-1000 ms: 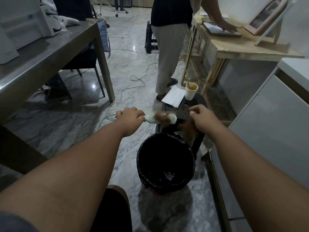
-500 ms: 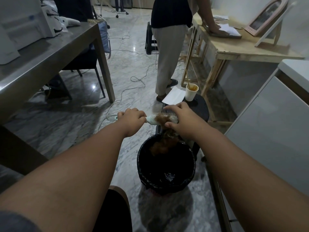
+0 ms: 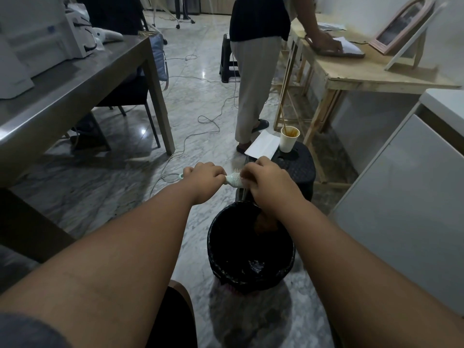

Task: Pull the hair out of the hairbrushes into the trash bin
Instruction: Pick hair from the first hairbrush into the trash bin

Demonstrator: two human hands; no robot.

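Hairbrush (image 3: pixel 234 180) is held level above the far rim of the trash bin (image 3: pixel 251 280), long axis running left-right. Handle end is toward the left hand (image 3: pixel 204 175), bristle head toward the right hand (image 3: pixel 267 181).

Left hand: fingers wrapped tight round the handle, steadying it. Right hand: sits over the bristle head, fingers curled down into the bristles; looks like a pinch on hair, but the hand covers the contact, so can't tell what's actually caught. Only a short stretch of pale bristles shows between the two hands.

A brownish clump of hair (image 3: pixel 266 223) sits inside the bin at its far side, just under the right wrist.

Key relation: the head is under the right fingers, so the right hand is the puller. The bin mouth is directly below and slightly nearer the person than the brush. Judgement: pull should go across the bristles and down toward the bin; a loose clump would likely fall inside.

Stool (image 3: pixel 298 162) beyond the bin carries a paper cup (image 3: pixel 288 140).
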